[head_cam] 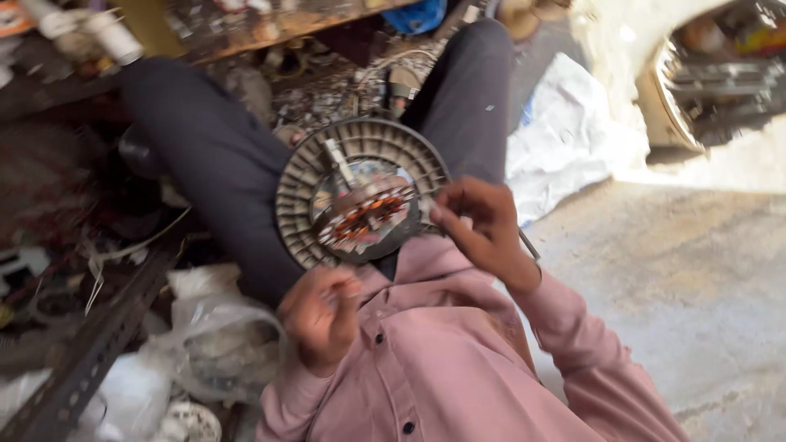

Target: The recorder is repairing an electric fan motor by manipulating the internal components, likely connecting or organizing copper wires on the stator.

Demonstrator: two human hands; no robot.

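Observation:
A round grey ribbed motor housing (pixel 299 192) lies on my lap between my dark trouser legs. Copper windings (pixel 364 217) and a metal plate show at its centre. My right hand (pixel 483 225) pinches the housing's right rim, and a thin metal rod (pixel 530 245) sticks out behind the wrist. My left hand (pixel 323 315) sits just below the lower rim with its fingers curled. Motion blur hides whether it grips anything. Both sleeves are pink.
Metal scrap, wires and plastic bags (pixel 205 327) lie on the left beside an angle-iron bar (pixel 98 336). A white sack (pixel 565 131) lies on the concrete floor (pixel 696 278) at the right. A cluttered wooden shelf (pixel 270 24) runs along the top.

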